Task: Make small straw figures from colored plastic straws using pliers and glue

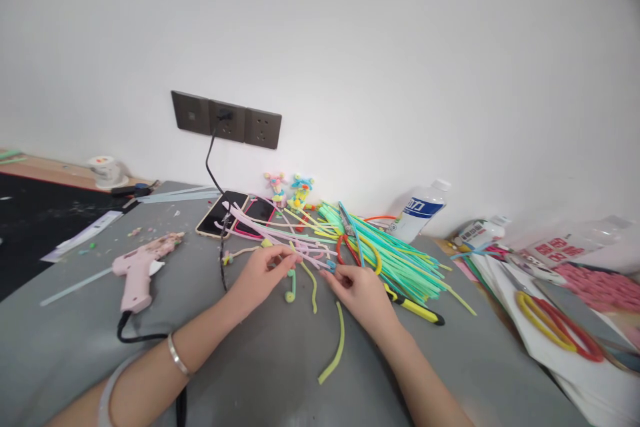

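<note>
Silver metal bangle [179, 355]: you're wearing it on your L arm [215, 328].
Curved yellow-green fuzzy strip [336, 350]: it's lying apart on the matte grey tabletop [270, 380], near side of the clutter.
R hand [364, 297]: you're curling fingers palm-down; tips are resting by a small blue fuzzy piece [331, 266]; can't tell if you're pinching it.
Slim yellow-&-black cutter [419, 310]: it's lying just R of that hand.
Pistol-shaped pink plastic glue gun [137, 280]: it's lying on its side, well L of the hands, w/ a pale stick [75, 287] jutting from its rear.
L hand [267, 273]: thumb & forefinger are sitting close together over the strips; can't tell if you're grasping any.
Thin pale-pink fuzzy strips [240, 215]: they're fanning across table ctr, running in btwn both hands.
Red-handled metal scissors [341, 248]: they're lying just beyond R hand, among the strips.
Thick green-&-turquoise fuzzy bundle [400, 268]: it's spreading R of the scissors.
2 dark-screened phones [215, 215]: they're lying flat, far L, under some strip ends.
2 small fuzzy figures, one pink [277, 188], one blue-&-yellow [301, 192]: they're standing by the wall [350, 113].
Clear plastic bottle w/ blue-&-white label [419, 212]: it's leaning in view, far R.
</note>
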{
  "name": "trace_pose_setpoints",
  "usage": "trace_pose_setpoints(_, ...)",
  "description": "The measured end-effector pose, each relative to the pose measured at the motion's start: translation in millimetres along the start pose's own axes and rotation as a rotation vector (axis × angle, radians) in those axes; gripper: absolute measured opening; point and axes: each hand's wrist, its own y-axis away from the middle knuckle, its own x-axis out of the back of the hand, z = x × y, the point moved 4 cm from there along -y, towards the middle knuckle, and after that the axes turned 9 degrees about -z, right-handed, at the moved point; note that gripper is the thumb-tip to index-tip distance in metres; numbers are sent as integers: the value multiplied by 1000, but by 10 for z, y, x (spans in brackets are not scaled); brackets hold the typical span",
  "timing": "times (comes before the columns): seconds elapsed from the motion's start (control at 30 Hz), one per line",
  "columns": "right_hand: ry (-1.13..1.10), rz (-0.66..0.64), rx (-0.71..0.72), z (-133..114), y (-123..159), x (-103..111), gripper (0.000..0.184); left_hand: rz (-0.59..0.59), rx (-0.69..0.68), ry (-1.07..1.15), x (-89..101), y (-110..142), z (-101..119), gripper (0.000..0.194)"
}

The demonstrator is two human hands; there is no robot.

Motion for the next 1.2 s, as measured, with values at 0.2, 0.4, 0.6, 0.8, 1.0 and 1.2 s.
trace_pose_setpoints(0.2,325,-130,-152,-42,90,-4,59,6,2,1,5,-1,-4,28)
trace_pose_setpoints(0.4,229,-317,-52,-62,194,-30,35,-9,14,22,-9,-13,-10,29)
trace_pose_setpoints(0.6,-124,-458,76,43,204,-75,14,0,19,25,-2,-20,-32,30)
trace_pose_setpoints(0.8,-478,-303,93,36,93,-62,14,-5,-2,6,0,-11,-27,31)
trace_pose_setpoints(1.0,-936,145,23,53,5,-14,39,-155,-50,-96,-103,7,42,21)
trace_pose_setpoints(1.2,-1041,324,5,77,-14,-5,37,-262,-93,-120,-169,35,115,20)
